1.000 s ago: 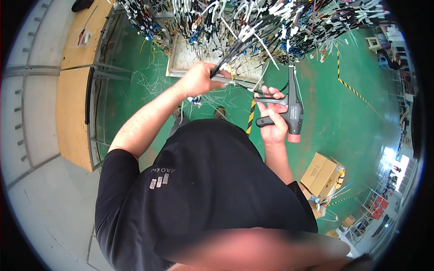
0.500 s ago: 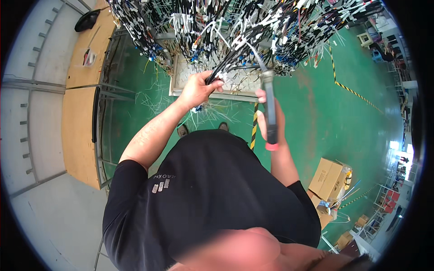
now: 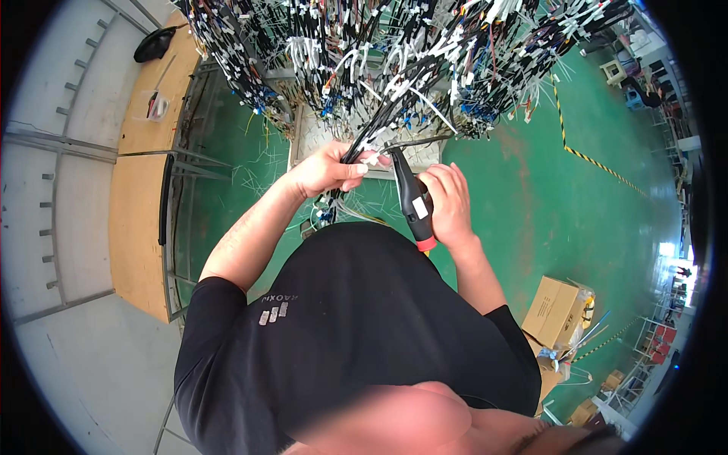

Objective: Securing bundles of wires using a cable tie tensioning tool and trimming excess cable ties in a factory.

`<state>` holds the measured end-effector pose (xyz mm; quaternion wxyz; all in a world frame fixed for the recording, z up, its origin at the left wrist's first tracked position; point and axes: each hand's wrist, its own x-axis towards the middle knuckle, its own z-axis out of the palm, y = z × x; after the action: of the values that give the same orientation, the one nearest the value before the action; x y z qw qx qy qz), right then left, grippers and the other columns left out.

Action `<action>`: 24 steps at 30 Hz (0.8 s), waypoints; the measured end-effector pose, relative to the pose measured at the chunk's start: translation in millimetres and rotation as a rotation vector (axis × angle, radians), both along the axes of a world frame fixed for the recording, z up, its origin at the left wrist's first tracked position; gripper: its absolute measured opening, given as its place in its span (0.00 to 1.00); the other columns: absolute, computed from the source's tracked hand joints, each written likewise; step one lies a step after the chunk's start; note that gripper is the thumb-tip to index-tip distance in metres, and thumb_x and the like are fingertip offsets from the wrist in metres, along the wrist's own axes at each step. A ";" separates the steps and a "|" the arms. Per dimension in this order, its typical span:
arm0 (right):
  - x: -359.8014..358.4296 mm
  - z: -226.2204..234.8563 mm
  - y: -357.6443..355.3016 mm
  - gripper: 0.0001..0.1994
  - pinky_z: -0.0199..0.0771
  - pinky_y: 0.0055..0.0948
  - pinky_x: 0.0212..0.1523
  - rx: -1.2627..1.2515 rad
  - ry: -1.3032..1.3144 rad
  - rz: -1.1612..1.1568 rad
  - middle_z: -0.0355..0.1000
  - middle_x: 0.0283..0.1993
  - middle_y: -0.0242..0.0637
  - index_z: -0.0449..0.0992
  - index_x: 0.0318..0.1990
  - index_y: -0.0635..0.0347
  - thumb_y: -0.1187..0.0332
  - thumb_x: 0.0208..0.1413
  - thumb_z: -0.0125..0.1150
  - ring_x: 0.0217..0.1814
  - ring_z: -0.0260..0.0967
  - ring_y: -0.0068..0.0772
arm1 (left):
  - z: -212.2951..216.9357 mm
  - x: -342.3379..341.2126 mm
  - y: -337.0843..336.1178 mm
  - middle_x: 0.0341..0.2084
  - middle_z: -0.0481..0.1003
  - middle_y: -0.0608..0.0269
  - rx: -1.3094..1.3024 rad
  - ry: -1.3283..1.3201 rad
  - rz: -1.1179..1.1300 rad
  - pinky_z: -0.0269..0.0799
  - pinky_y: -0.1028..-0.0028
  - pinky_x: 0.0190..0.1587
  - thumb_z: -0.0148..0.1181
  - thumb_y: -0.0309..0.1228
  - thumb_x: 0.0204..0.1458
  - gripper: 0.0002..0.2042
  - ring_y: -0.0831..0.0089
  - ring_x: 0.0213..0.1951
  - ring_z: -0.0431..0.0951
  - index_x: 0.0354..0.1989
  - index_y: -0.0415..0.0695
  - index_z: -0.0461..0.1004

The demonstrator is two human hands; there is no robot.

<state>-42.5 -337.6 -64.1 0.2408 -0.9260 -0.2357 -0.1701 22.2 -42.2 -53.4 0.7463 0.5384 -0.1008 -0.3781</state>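
The bundle of dark cables slants above the near edge of the tray, grasped by the left hand, whose thumb and fingers close around it. The tool, black with a red end, has its nose right by the bundle, beside white ties; whether they touch I cannot tell. The right hand is clenched at the tool's right side, grasping it, its handle hidden. A mass of cables hangs over the tray's far edge. To the left, the bench carries a black pouch at its far end, a plastic bag nearer and a dark strip along its right edge. A carton sits to the lower right.
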 end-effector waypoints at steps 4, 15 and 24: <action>2.4 -0.1 -2.3 0.15 0.63 0.56 0.73 0.012 -0.022 0.021 0.75 0.51 0.38 0.78 0.50 0.55 0.69 0.54 0.62 0.61 0.73 0.46 | -3.2 1.3 1.3 0.22 0.69 0.76 -0.003 0.033 -0.076 0.59 0.80 0.29 0.62 0.30 0.66 0.24 0.83 0.23 0.66 0.70 0.37 0.71; 6.6 -17.9 -26.5 0.22 0.72 0.37 0.61 0.461 0.392 0.173 0.77 0.50 0.44 0.77 0.54 0.64 0.76 0.48 0.66 0.56 0.76 0.47 | -10.1 4.6 -0.7 0.20 0.76 0.65 0.156 0.027 0.143 0.61 0.79 0.23 0.62 0.33 0.68 0.09 0.80 0.21 0.72 0.49 0.42 0.72; -0.2 -14.6 -13.3 0.21 0.74 0.36 0.57 0.535 0.486 0.363 0.76 0.51 0.43 0.76 0.55 0.64 0.72 0.52 0.61 0.52 0.76 0.45 | 1.4 7.6 3.7 0.19 0.78 0.60 0.014 0.093 0.065 0.58 0.79 0.18 0.64 0.33 0.66 0.09 0.79 0.16 0.70 0.38 0.41 0.75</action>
<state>-42.7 -351.0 -78.7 0.5481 -0.7874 -0.2789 0.0437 29.8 -38.4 -52.0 0.7583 0.5285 -0.0457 -0.3788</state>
